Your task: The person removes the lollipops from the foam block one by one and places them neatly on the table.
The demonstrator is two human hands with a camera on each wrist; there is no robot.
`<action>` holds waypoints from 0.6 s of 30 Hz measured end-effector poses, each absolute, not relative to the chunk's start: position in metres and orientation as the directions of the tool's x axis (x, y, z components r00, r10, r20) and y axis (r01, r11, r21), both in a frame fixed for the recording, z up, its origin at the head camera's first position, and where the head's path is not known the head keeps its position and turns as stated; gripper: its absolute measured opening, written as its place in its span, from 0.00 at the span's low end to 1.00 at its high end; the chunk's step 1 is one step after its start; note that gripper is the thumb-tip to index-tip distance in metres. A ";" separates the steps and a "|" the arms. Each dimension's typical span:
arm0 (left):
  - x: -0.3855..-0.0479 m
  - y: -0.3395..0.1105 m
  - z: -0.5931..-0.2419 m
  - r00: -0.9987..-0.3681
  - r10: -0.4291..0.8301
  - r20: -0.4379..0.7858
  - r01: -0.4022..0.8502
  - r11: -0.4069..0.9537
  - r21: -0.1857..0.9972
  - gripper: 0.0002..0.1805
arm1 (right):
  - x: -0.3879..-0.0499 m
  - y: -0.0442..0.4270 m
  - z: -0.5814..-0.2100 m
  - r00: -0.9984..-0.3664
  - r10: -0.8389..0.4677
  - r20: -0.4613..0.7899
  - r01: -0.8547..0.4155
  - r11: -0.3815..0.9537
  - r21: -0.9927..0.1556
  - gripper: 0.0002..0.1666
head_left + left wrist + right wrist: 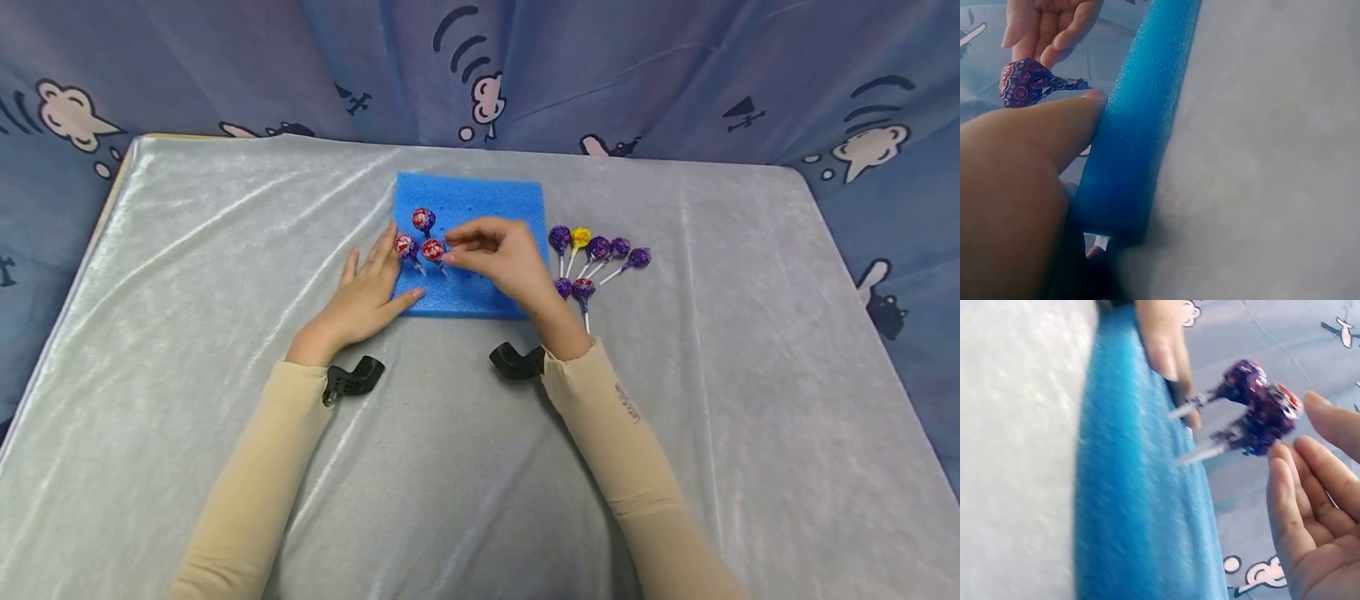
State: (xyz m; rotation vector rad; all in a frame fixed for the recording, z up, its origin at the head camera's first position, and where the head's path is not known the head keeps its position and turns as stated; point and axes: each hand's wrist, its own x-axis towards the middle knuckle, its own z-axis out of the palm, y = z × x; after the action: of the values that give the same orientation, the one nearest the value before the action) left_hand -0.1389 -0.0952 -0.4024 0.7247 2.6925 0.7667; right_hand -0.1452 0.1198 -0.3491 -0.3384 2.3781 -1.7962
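Note:
Three red-and-purple wrapped lollipops stand in the left part of a blue foam block [480,196]: a rear lollipop [423,219], a left lollipop [406,246] and a front lollipop [433,250]. My right hand [502,254] is at the front one, thumb and fingers spread close beside its head; in the right wrist view that lollipop [1275,415] shows its white stick meeting the foam. Whether a fingertip touches it is hard to tell. My left hand [367,292] rests with fingers extended along the foam's left edge, its thumb [1054,125] on the front edge.
Right of the foam lie several loose lollipops, among them a yellow lollipop [581,237] and a purple lollipop [639,257]. A grey velvety cloth [450,467] covers the table. A patterned blue curtain [637,75] hangs behind it.

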 end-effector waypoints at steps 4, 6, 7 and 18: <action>-0.139 -0.096 -0.402 -0.846 0.525 -0.096 0.397 0.738 0.545 0.43 | -0.143 0.113 -0.352 -0.971 -0.238 0.030 -0.087 0.233 -0.969 0.18; -0.139 -0.096 -0.401 -0.845 0.526 -0.096 0.397 0.738 0.546 0.44 | -0.142 0.111 -0.353 -0.973 -0.227 0.036 -0.089 0.228 -0.970 0.19; -0.139 -0.096 -0.401 -0.845 0.526 -0.096 0.397 0.738 0.545 0.44 | -0.142 0.110 -0.354 -0.974 -0.223 0.039 -0.091 0.227 -0.970 0.19; -0.139 -0.096 -0.402 -0.843 0.530 -0.094 0.401 0.735 0.546 0.43 | -0.143 0.107 -0.360 -0.977 -0.203 0.069 -0.129 0.298 -0.946 0.17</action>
State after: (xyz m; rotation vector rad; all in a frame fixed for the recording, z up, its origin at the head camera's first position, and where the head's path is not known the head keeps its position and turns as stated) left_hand -0.1388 -0.0956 -0.4018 0.7354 2.6947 0.7654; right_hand -0.1426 0.1067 -0.3602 -0.3171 2.4788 -1.7963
